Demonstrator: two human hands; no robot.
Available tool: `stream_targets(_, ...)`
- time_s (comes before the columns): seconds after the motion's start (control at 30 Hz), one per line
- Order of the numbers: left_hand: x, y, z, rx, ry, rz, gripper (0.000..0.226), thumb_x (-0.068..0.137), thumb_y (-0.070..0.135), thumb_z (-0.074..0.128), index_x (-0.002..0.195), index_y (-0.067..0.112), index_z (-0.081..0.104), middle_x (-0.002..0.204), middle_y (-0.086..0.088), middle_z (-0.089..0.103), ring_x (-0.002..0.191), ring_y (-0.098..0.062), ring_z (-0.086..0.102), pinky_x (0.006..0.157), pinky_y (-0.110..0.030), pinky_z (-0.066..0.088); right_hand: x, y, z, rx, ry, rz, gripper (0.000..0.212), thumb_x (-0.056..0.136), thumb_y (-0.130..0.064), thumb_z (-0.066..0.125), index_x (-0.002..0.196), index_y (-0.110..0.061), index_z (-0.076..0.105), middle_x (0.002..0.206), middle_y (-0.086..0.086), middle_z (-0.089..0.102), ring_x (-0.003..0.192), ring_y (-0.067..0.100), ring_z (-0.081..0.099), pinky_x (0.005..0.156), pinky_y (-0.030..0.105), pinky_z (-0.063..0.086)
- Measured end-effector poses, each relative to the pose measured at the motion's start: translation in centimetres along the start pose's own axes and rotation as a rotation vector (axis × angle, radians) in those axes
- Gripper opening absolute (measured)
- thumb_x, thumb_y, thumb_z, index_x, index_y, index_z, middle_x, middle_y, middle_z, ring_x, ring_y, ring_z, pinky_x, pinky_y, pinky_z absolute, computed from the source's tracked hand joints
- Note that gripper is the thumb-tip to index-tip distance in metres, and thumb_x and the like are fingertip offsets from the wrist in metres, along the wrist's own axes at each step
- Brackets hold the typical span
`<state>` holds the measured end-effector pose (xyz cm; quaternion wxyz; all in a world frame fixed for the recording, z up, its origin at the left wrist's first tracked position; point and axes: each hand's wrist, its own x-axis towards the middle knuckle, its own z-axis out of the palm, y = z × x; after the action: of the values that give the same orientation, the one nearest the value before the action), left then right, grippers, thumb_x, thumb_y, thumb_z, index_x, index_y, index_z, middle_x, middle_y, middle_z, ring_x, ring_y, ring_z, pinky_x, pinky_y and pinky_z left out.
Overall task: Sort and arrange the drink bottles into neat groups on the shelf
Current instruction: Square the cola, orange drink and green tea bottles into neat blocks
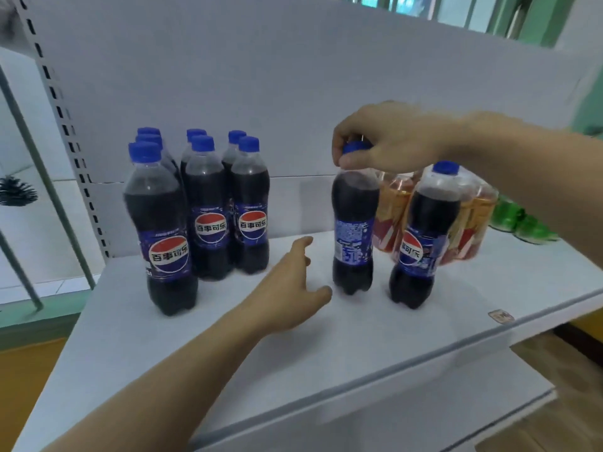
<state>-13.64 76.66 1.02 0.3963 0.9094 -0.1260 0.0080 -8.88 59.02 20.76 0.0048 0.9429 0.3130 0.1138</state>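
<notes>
a person's right hand (388, 138) reaches in from the right, fingers pinched over the blue cap of a cola bottle (354, 230) standing upright mid-shelf; the left hand (290, 285), fingers spread and holding nothing, hovers just beside its base, arm stretched forward over the white shelf (293, 353); a cluster of cola bottles (195, 207) stands toward the back left corner, another single bottle (424, 236) near the front right edge

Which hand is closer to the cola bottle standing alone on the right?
Right. The right hand grips a neighbouring bottle's cap, just left of the lone cola bottle; the left hand is farther left.
</notes>
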Motion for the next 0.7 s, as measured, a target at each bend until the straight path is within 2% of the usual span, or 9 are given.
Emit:
stream_targets(0.1, -0.7, 0.3, 0.6, -0.246, 0.1, 0.023, 0.107, 0.077, 0.046, 0.085, 0.154, 0.045, 0.01, 0.153, 0.008, 0.044, 0.13, -0.013, 0.055, 0.109, -0.036, 0.049, 0.6, -2.1, -1.0, 0.069, 0.132, -0.099, 0.011, 0.103, -0.031, 0.052, 0.104, -0.024, 0.06, 0.092, -0.013, 0.057, 0.079, 0.008, 0.054, 0.07, 0.022, 0.041)
stream_targets(0.2, -1.9, -0.3, 0.3, -0.36, 0.368, 0.013, 0.087, 0.074, 0.039, 0.088, 0.136, 0.04, 0.027, 0.131, 0.016, 0.059, 0.112, 0.005, 0.061, 0.089, -0.009, 0.049, 2.0, -4.0, -1.1, 0.127, 0.232, -0.171, 0.023, 0.104, -0.043, 0.047, 0.103, -0.023, 0.059, 0.086, -0.013, 0.055, 0.07, 0.005, 0.049, 0.06, 0.019, 0.033)
stream_targets(0.3, -3.6, -1.8, -1.1, -0.33, 0.517, -0.05, 0.073, 0.076, 0.035, 0.088, 0.123, 0.037, 0.033, 0.121, 0.016, 0.056, 0.107, 0.005, 0.059, 0.084, -0.01, 0.049, 3.9, -6.2, -0.1, 0.144, 0.31, -0.21, 0.028, 0.102, -0.037, 0.048, 0.096, -0.012, 0.06, 0.08, -0.001, 0.057, 0.065, 0.013, 0.045, 0.055, 0.012, 0.032)
stream_targets(0.33, -4.3, -2.4, -1.6, -0.302, 0.526, -0.08, 0.071, 0.075, 0.039, 0.087, 0.122, 0.036, 0.035, 0.122, 0.014, 0.056, 0.109, 0.0, 0.059, 0.088, -0.015, 0.05, 4.6, -6.9, 0.4, 0.16, 0.327, -0.212, 0.028, 0.1, -0.034, 0.049, 0.092, -0.01, 0.06, 0.08, 0.005, 0.059, 0.065, 0.015, 0.044, 0.056, 0.014, 0.035)
stream_targets(0.4, -5.9, -3.5, -2.6, -0.208, 0.524, -0.128, 0.069, 0.072, 0.055, 0.081, 0.122, 0.039, 0.037, 0.126, 0.012, 0.054, 0.109, -0.008, 0.062, 0.092, -0.028, 0.054, 5.9, -8.3, 1.2, 0.197, 0.339, -0.198, 0.027, 0.095, -0.036, 0.05, 0.084, -0.013, 0.059, 0.081, 0.009, 0.063, 0.07, 0.022, 0.049, 0.066, 0.03, 0.046)
stream_targets(0.47, -7.3, -4.2, -3.4, -0.051, 0.524, -0.155, 0.062, 0.075, 0.062, 0.071, 0.124, 0.039, 0.039, 0.123, 0.015, 0.053, 0.096, -0.01, 0.067, 0.088, -0.034, 0.058, 7.1, -9.6, 1.7, 0.206, 0.331, -0.161, 0.028, 0.09, -0.04, 0.051, 0.081, -0.016, 0.061, 0.082, 0.005, 0.064, 0.077, 0.026, 0.057, 0.072, 0.04, 0.052)
stream_targets(0.53, -8.7, -4.9, -4.0, 0.074, 0.502, -0.152, 0.036, 0.089, 0.052, 0.067, 0.113, 0.032, 0.049, 0.107, 0.017, 0.058, 0.08, -0.006, 0.067, 0.078, -0.032, 0.059, 8.1, -10.8, 2.1, 0.191, 0.309, -0.148, 0.027, 0.09, -0.04, 0.053, 0.082, -0.016, 0.063, 0.083, 0.005, 0.065, 0.078, 0.029, 0.059, 0.071, 0.039, 0.051)
stream_targets(0.6, -9.7, -5.9, -4.3, 0.175, 0.432, -0.105, 0.016, 0.095, 0.043, 0.064, 0.096, 0.029, 0.057, 0.089, 0.015, 0.063, 0.077, -0.005, 0.063, 0.072, -0.029, 0.056, 8.9, -11.6, 2.6, 0.195, 0.285, -0.158, 0.025, 0.092, -0.038, 0.055, 0.078, -0.017, 0.061, 0.078, 0.004, 0.063, 0.072, 0.026, 0.057, 0.062, 0.032, 0.044)
stream_targets(0.7, -10.2, -6.7, -4.7, 0.312, 0.278, -0.005, 0.014, 0.097, 0.041, 0.061, 0.1, 0.028, 0.062, 0.093, 0.013, 0.063, 0.086, -0.003, 0.058, 0.078, -0.024, 0.051, 9.6, -12.4, 3.4, 0.226, 0.226, -0.152, 0.026, 0.095, -0.035, 0.056, 0.073, -0.021, 0.055, 0.071, -0.002, 0.057, 0.063, 0.016, 0.05, 0.054, 0.028, 0.033)
